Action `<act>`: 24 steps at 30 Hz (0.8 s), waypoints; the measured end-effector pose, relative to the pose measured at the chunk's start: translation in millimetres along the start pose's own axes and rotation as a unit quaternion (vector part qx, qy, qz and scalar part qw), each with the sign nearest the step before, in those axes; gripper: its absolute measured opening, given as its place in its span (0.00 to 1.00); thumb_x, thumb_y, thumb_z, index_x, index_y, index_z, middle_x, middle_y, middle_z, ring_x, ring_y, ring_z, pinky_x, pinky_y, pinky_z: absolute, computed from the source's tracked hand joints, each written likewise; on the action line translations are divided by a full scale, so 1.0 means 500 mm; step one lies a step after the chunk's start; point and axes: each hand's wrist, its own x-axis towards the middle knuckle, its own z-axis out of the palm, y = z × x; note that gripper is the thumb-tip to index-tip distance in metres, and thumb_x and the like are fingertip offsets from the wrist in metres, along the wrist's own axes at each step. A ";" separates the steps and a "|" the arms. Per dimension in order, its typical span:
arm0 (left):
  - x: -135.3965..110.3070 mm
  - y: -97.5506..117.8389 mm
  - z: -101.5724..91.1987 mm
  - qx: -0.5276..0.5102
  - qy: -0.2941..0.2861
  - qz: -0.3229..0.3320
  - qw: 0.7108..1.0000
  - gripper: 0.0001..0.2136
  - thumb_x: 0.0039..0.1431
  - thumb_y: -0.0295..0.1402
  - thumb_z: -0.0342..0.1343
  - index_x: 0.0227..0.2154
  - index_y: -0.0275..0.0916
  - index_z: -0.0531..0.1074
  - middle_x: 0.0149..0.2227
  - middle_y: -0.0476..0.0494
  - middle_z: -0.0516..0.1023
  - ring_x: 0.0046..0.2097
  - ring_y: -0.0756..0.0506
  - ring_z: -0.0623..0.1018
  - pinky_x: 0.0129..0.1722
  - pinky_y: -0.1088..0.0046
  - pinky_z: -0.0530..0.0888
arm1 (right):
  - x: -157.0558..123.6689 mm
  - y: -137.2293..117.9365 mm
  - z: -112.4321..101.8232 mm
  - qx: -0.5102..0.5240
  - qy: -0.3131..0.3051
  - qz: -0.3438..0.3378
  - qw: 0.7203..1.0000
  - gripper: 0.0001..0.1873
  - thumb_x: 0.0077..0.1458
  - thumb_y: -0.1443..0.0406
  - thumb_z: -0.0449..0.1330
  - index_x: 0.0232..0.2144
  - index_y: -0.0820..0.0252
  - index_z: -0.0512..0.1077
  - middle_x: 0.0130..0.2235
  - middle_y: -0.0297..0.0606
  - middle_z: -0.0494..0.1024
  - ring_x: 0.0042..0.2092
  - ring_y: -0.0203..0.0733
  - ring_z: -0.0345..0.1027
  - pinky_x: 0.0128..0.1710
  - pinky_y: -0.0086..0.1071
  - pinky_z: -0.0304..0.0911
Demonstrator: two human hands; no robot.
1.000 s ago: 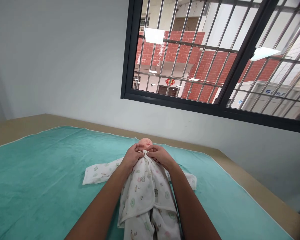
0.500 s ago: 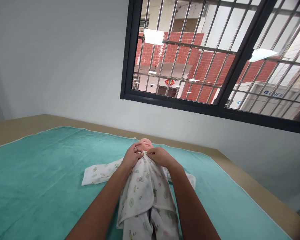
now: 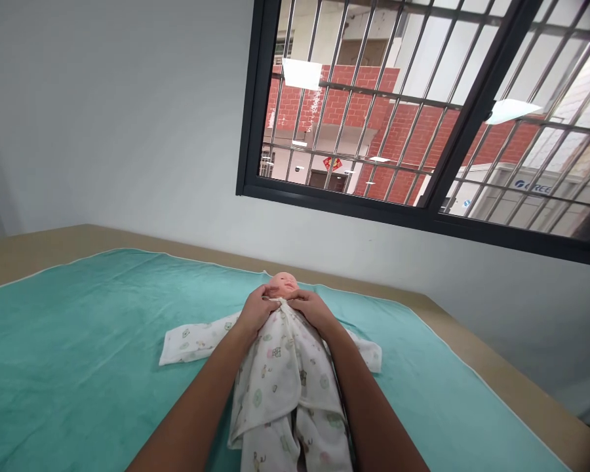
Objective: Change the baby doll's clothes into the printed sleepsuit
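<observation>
A baby doll (image 3: 284, 282) lies on its back on a green cloth, its head at the far end. It wears a white printed wrap-front baby shirt (image 3: 275, 367) with long sleeves spread to both sides, and matching printed trousers (image 3: 270, 449). At the neckline, my left hand (image 3: 258, 308) is closed on the shirt's collar edge from the left. My right hand (image 3: 314, 309) grips the collar from the right, fingers bent near the doll's chin. Between the two hands the fabric is drawn up into a peak. The fingertips are partly hidden by the cloth.
The green cloth (image 3: 103, 314) covers most of a light brown tabletop (image 3: 34, 246). Behind it rises a pale wall (image 3: 128, 131) with a dark-framed barred window (image 3: 334, 203) at the upper right.
My right hand has shifted slightly, its fingers now lying lower and closer along the collar. My left hand has closed more on the neckline, with its raised fingers drawn down.
</observation>
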 end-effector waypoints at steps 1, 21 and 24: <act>0.000 0.001 0.001 0.023 0.001 0.004 1.000 0.16 0.42 0.23 0.57 0.38 0.36 0.76 0.34 0.45 0.79 0.35 0.46 0.75 0.38 0.71 0.70 | 0.001 0.007 -0.001 0.020 0.004 0.005 1.000 0.14 0.46 0.61 0.55 0.34 0.60 0.76 0.32 0.33 0.77 0.32 0.37 0.65 0.32 0.27 0.58; 0.000 0.018 -0.007 0.176 -0.052 0.052 0.982 0.07 0.47 0.33 0.59 0.29 0.39 0.79 0.37 0.43 0.81 0.40 0.42 0.77 0.42 0.69 0.69 | -0.012 0.005 -0.013 0.171 -0.030 0.027 0.984 0.10 0.43 0.59 0.59 0.28 0.60 0.69 0.19 0.23 0.57 0.22 0.29 0.45 0.21 0.26 0.40; 0.008 0.005 -0.006 0.176 -0.042 0.046 0.982 0.07 0.47 0.34 0.59 0.28 0.38 0.77 0.34 0.43 0.81 0.38 0.42 0.77 0.40 0.69 0.69 | -0.022 -0.005 -0.023 0.133 -0.054 0.018 0.989 0.13 0.43 0.58 0.63 0.29 0.59 0.70 0.23 0.26 0.65 0.25 0.30 0.53 0.24 0.25 0.47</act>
